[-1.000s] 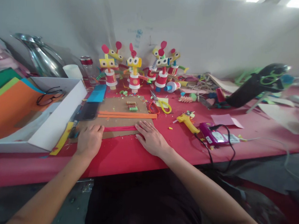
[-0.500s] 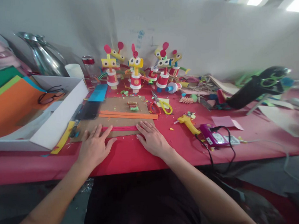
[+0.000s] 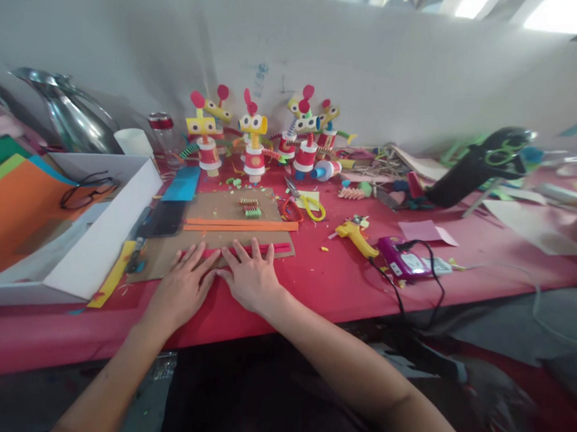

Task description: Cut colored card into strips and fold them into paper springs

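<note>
My left hand (image 3: pixel 183 288) lies flat, fingers spread, with its fingertips on the left part of a red paper strip (image 3: pixel 282 247). Beside it, my right hand (image 3: pixel 251 275) rests palm down with fingers apart on the same strip, its thumb close to my left fingers. The strip lies on a brown cardboard sheet (image 3: pixel 158 261), partly hidden by both hands. Just beyond it are two orange strips (image 3: pixel 239 225), side by side. Small folded paper springs (image 3: pixel 250 207) sit farther back on cardboard.
Paper figures (image 3: pixel 254 159) stand at the back. Scissors (image 3: pixel 312 205), a yellow glue gun (image 3: pixel 357 239) and a purple power socket (image 3: pixel 405 257) with cables lie to the right. At the left are a white box (image 3: pixel 99 232) and a steel jug (image 3: pixel 75 118).
My right hand has slid left along the red strip, close to my left hand, uncovering the strip's right end. The whole view has shifted slightly.
</note>
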The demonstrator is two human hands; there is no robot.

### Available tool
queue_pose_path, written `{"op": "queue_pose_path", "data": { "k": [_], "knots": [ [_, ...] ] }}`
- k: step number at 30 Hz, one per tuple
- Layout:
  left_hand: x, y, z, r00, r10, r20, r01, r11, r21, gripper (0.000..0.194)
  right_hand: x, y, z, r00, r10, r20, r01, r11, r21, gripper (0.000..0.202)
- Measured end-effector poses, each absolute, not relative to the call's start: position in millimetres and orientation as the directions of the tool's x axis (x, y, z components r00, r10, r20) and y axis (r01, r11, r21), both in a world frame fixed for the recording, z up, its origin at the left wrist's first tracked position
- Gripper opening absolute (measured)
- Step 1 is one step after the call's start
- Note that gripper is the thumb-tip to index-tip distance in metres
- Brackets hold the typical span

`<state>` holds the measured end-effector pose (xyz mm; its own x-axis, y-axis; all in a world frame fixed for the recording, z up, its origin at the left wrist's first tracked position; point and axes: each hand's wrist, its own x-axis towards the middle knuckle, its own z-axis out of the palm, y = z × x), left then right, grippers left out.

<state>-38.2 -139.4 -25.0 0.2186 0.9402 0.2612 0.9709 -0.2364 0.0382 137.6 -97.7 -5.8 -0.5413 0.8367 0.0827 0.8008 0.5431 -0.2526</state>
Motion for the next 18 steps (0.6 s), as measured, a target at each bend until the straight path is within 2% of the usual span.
{"op": "queue_pose_path", "data": {
  "k": [8,14,18],
  "knots": [
    [-35.5,-139.2,-23.6,0.176,0.956,0.236,0.982,-0.186,0.022,0.050,194.7,-91.8,-13.9,-0.435,0.890,0.133,0.860,0.455,-0.232,0.057],
    [-35.1,-139.2,-20.9,0.158,0.965,0.208,0.985,-0.168,0.032,0.053,233.0,-79.4,-7.9,-0.437,0.874,0.211,0.859,0.475,-0.192,0.044],
    [-29.3,-133.0,-10.1,0.113,0.975,0.190,0.994,-0.112,-0.018,0.048,226.5,-55.6,0.1,-0.425,0.878,0.219,0.863,0.467,-0.195,0.030]
  ]
}}
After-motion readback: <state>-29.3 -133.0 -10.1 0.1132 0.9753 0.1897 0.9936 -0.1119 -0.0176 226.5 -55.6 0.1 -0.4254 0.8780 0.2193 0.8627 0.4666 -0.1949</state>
